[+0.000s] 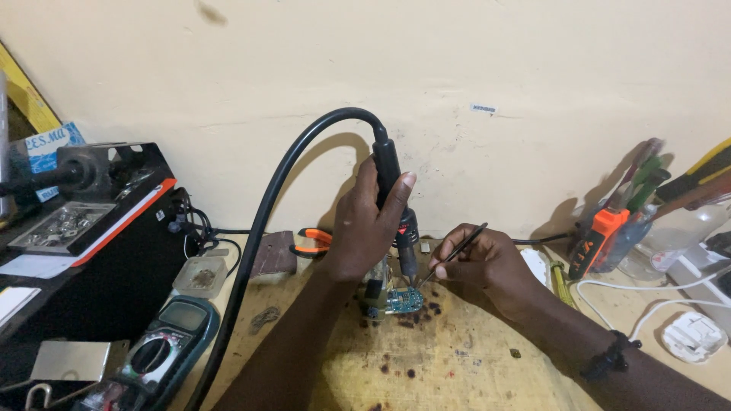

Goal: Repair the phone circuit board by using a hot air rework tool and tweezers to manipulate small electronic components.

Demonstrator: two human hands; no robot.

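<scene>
My left hand (368, 228) grips a black hot-air handpiece (396, 198) upright, its nozzle pointing down at a small blue-green circuit board (403, 301) on the wooden bench. A thick black hose (282, 175) arcs from the handpiece's top down to the left. My right hand (487, 262) holds thin black tweezers (455, 253), their tip touching the board's right edge. The board sits in a small holder, partly hidden behind my left hand.
A black rework station (84, 228) stands at left, with a multimeter (164, 342) in front of it. Orange-handled pliers (314, 240) lie by the wall. At right are a jar of tools (640, 205), a yellow screwdriver (562, 281), white cables and a white plug (693, 335).
</scene>
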